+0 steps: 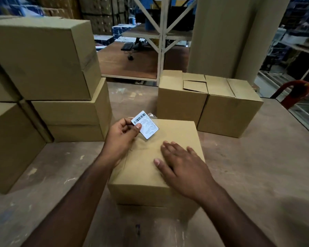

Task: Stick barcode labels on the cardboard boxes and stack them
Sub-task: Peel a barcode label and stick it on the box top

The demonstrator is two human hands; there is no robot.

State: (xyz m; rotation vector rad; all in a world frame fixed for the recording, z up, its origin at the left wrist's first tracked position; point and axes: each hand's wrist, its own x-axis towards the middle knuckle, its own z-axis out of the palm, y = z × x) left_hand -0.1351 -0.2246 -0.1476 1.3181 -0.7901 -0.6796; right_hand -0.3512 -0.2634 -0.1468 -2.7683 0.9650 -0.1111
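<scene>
A closed cardboard box [177, 132] sits on the worktable right in front of me. My left hand [120, 138] pinches a white barcode label [145, 124] by its near left corner and holds it just above the far left part of the box top. My right hand [180, 166] lies flat, fingers spread, on the right side of that top. A stack of cardboard boxes [48, 72] rises on the left. Two more boxes [209, 102] stand side by side at the back right.
The worn wooden table [257, 166] spreads all around the box. A bit of clear plastic [151, 115] lies behind the box. A red metal frame [296, 91] stands past the table's right edge. White shelving posts [161, 41] and a desk lie beyond.
</scene>
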